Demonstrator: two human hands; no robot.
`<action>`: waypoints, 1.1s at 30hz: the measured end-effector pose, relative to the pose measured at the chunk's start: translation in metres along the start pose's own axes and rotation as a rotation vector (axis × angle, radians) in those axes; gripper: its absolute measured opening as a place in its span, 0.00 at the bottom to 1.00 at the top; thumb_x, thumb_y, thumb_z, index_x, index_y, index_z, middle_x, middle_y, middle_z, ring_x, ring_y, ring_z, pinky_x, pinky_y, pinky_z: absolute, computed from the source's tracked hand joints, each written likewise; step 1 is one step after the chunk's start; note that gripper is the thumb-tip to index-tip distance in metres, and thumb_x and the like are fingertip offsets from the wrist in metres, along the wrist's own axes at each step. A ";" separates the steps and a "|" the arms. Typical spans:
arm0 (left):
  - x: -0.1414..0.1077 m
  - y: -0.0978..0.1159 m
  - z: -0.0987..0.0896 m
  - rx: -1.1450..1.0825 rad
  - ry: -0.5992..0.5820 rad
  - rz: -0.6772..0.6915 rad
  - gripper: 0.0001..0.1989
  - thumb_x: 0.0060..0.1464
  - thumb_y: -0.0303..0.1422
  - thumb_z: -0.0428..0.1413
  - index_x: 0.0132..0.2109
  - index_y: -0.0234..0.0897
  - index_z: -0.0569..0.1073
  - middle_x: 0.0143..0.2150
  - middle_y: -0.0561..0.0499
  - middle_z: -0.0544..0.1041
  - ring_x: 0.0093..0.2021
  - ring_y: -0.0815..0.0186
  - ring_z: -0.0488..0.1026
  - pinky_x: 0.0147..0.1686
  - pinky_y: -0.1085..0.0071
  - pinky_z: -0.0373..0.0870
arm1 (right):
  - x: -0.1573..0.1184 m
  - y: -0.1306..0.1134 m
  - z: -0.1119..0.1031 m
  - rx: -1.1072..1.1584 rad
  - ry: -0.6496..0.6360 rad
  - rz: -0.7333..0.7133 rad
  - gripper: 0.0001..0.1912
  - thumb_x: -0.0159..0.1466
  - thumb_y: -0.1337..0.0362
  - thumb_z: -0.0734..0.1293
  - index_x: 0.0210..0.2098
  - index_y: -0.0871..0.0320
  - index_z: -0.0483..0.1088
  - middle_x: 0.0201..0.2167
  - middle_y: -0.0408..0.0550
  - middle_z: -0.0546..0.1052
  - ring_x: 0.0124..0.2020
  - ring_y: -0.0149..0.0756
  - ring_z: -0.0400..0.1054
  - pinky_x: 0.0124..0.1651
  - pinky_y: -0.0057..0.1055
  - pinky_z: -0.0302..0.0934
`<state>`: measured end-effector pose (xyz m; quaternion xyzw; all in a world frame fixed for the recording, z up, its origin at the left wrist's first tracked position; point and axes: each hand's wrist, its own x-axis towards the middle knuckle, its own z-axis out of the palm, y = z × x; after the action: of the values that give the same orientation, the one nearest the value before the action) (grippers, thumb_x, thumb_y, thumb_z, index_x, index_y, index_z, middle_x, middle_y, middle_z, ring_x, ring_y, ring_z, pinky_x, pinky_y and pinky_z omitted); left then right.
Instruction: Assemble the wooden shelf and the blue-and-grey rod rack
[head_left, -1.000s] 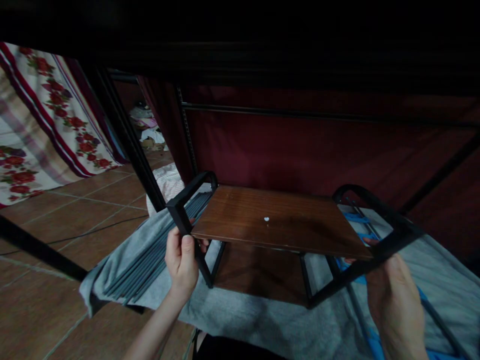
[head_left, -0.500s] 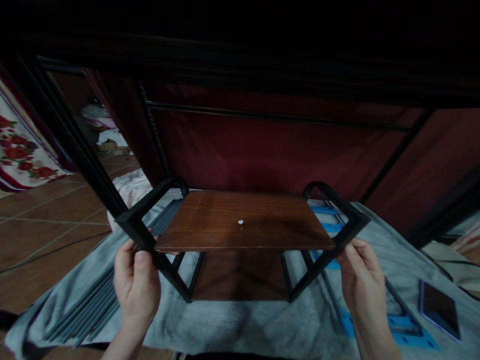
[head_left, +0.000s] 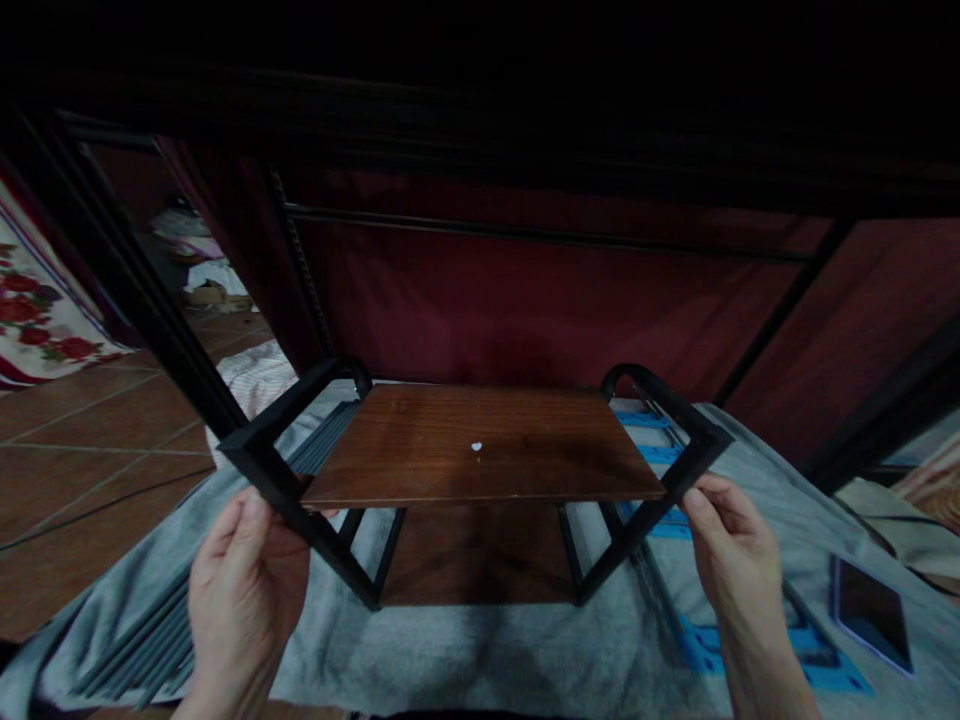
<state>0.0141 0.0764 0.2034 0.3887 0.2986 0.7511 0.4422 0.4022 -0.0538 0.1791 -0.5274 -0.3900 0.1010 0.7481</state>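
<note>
A small two-tier shelf rack (head_left: pixel 420 430) stands upright in front of me, with a brown wood-grain upper board and black side frames. Its lower board (head_left: pixel 476 560) lies in shadow underneath. A small white spot (head_left: pixel 477 446) marks the upper board. My left hand (head_left: pixel 244 580) is closed around the left side frame (head_left: pixel 277 480), its thumb on the outside and its fingertips partly hidden behind the frame. On the other side, my right hand (head_left: pixel 731 550) pinches the right side frame (head_left: pixel 679 480) near the upper board's front corner.
Grey cloth (head_left: pixel 420 660) covers the surface under the rack. Thin grey rods (head_left: pixel 142 640) lie at left. Blue frame-like pieces (head_left: pixel 825 670) and a phone (head_left: pixel 871 612) lie at right. A dark beam (head_left: pixel 480 130) crosses overhead before a red curtain (head_left: pixel 525 300).
My left hand has shifted left and its thumb sits higher on the frame. The whole view, rack included, has slid slightly left. My right hand keeps its hold.
</note>
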 end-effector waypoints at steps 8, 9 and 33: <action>0.002 0.001 0.001 -0.023 0.015 -0.049 0.11 0.45 0.35 0.66 0.33 0.36 0.72 0.30 0.56 0.73 0.29 0.69 0.70 0.30 0.73 0.74 | 0.003 -0.003 -0.003 -0.123 -0.101 -0.058 0.09 0.60 0.57 0.68 0.38 0.53 0.70 0.32 0.43 0.73 0.36 0.35 0.66 0.41 0.32 0.60; 0.002 0.001 0.002 -0.018 0.012 -0.052 0.12 0.45 0.35 0.66 0.32 0.36 0.72 0.29 0.56 0.73 0.29 0.69 0.70 0.30 0.73 0.74 | 0.003 -0.004 -0.003 -0.146 -0.112 -0.071 0.09 0.61 0.57 0.67 0.38 0.53 0.70 0.32 0.43 0.72 0.36 0.34 0.66 0.41 0.32 0.60; 0.002 -0.011 -0.010 0.212 -0.004 0.204 0.09 0.53 0.37 0.60 0.35 0.35 0.74 0.30 0.54 0.71 0.31 0.72 0.66 0.33 0.77 0.64 | 0.013 -0.019 -0.004 -0.494 -0.091 -0.024 0.20 0.62 0.45 0.60 0.25 0.54 0.65 0.23 0.42 0.64 0.27 0.35 0.59 0.31 0.33 0.54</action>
<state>0.0094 0.0820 0.1897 0.4629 0.3344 0.7557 0.3205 0.4088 -0.0573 0.2009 -0.6844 -0.4423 0.0173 0.5794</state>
